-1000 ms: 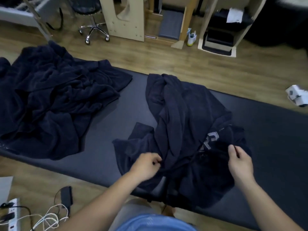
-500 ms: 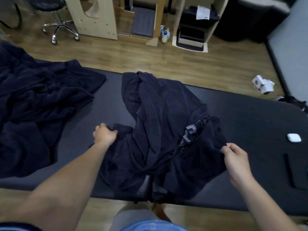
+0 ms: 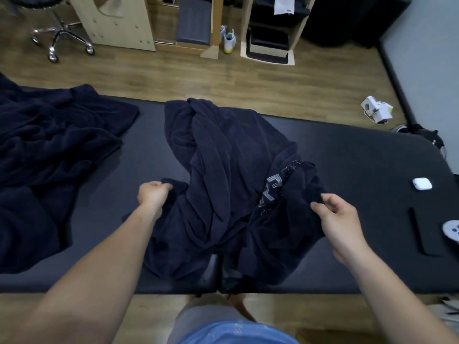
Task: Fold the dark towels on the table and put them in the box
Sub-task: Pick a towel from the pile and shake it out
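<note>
The dark towel (image 3: 223,170) lay rumpled in the middle of the table (image 3: 347,150), with the left hand (image 3: 152,194) closed in a fist round a corner on its left side and the right hand (image 3: 340,219) half curled, thumb and fingers pinching the edge on its right. It looked soft, thick and limp, light enough to lift but sure to sag and bunch, so the corners seemed the best holds; a heap of other dark towels (image 3: 49,157) lay apart at the left
</note>
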